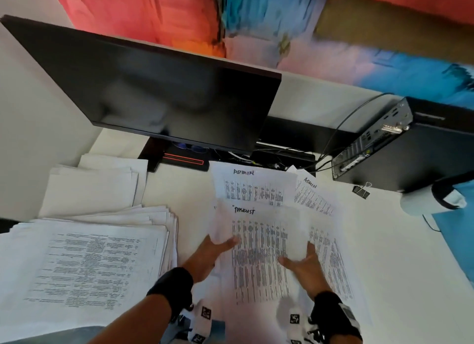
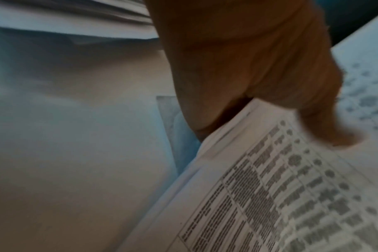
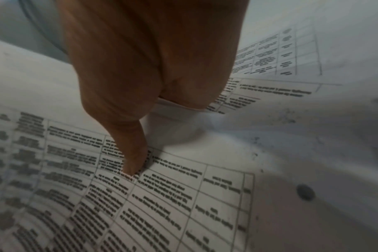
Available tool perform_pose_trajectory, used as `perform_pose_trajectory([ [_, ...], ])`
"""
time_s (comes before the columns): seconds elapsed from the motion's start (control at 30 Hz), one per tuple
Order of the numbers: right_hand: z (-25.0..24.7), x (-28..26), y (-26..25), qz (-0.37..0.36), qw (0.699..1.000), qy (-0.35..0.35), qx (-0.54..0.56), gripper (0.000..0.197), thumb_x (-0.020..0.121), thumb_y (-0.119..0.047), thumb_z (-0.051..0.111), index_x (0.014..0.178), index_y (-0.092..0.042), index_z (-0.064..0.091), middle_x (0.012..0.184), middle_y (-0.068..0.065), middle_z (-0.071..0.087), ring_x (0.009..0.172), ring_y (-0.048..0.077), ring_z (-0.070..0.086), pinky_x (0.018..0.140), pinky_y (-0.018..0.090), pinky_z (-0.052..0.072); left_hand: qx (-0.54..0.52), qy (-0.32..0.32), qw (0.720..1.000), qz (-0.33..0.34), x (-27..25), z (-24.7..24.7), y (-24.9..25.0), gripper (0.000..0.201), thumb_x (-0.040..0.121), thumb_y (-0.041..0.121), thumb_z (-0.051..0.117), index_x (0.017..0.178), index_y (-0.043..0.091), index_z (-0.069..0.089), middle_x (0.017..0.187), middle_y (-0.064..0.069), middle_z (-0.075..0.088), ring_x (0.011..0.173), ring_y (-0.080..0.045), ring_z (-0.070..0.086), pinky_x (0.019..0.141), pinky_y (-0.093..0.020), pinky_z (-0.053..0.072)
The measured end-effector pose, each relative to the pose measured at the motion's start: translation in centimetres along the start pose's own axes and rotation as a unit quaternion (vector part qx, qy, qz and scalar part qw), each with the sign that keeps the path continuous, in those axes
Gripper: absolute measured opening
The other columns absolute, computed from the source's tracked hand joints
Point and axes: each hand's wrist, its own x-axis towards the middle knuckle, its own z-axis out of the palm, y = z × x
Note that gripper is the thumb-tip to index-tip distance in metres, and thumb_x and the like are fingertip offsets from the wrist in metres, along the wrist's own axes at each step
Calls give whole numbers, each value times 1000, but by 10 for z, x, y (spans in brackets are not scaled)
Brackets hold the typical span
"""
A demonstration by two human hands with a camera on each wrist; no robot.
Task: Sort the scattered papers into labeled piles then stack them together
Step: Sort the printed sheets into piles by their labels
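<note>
A bundle of printed table sheets headed "TASKLIST" (image 1: 259, 243) is lifted slightly off the white desk in front of me. My left hand (image 1: 223, 243) pinches its left edge, thumb on top and fingers underneath; the left wrist view shows that hand (image 2: 270, 102) with the thumb pressing the printed page (image 2: 270, 196). My right hand (image 1: 297, 256) pinches the right edge, and in the right wrist view its thumb (image 3: 132, 162) rests on the table print (image 3: 173, 196). Two sheets headed "ADMIN" (image 1: 252, 187) (image 1: 313, 195) lie just behind. More printed sheets (image 1: 333, 261) lie under my right hand.
A thick fanned stack of printed pages (image 1: 89, 261) fills the left of the desk, with blank-faced stacks (image 1: 92, 187) behind it. A dark monitor (image 1: 159, 92) stands at the back. At the right are a black computer box (image 1: 410, 151), a binder clip (image 1: 361, 191) and a white roll (image 1: 418, 205).
</note>
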Motion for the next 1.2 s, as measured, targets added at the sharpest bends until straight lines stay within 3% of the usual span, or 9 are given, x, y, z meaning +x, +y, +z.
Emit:
perform_pose_trajectory([
  [0.13,1,-7,-18,-12,1000,-11,16,85,72,-7,95,137,-23,42,128,9,60,107,19,69,73,21,61,64,-25,997,32,0,17,17,51,94,17,77,141,12,58,133,-7,71,129,-27,65,115,-56,46],
  [0.27,-17,-25,-46,-63,992,35,103,95,64,-13,99,138,-30,41,130,-2,65,110,14,72,80,23,61,82,-92,992,24,-16,30,57,58,95,10,73,148,16,52,142,-3,66,134,-19,61,116,-40,46],
  [0.47,-15,-52,-95,-114,982,-18,147,61,79,-8,89,133,-13,63,119,6,78,113,24,75,100,45,58,86,-127,987,42,-29,55,105,62,87,15,74,146,14,54,139,-4,69,131,-21,63,114,-41,49],
  [0.77,11,-101,-123,-168,973,-32,156,26,90,-4,78,115,-10,77,110,3,81,104,21,77,83,27,62,102,6,990,96,-64,12,96,47,88,13,82,133,13,68,128,-3,75,124,-19,69,117,-49,44],
  [0.87,29,-112,-130,-194,970,-38,145,11,89,-3,78,93,-13,75,85,-9,81,79,4,77,69,16,57,135,45,984,107,-77,3,95,42,86,23,84,125,15,74,120,2,78,117,-13,72,115,-44,46],
  [0.93,36,-115,-133,-202,968,-31,142,26,79,-17,89,91,-16,66,75,-19,75,67,-6,70,63,10,51,143,52,982,109,-83,-1,101,37,85,26,84,120,15,75,117,4,79,113,-12,73,109,-39,49],
  [1.07,28,-100,-143,-208,966,4,152,119,60,-5,99,155,-31,31,145,-13,56,122,-12,59,91,11,52,197,48,973,111,-88,-16,125,50,75,52,91,101,13,71,103,-1,70,97,-19,64,92,-33,47],
  [1.13,18,-97,-158,-215,969,-7,123,121,63,0,98,157,-33,30,150,-13,53,130,-7,55,98,18,53,196,25,972,128,-95,-10,144,34,83,30,87,108,9,76,103,6,78,94,-13,74,87,-19,53],
  [1.2,9,-99,-173,-225,966,-58,118,77,80,13,82,142,-17,48,121,-4,75,109,4,72,87,20,59,196,-1,967,159,-104,0,166,26,88,2,75,111,14,75,98,12,81,92,-2,76,76,-9,54],
])
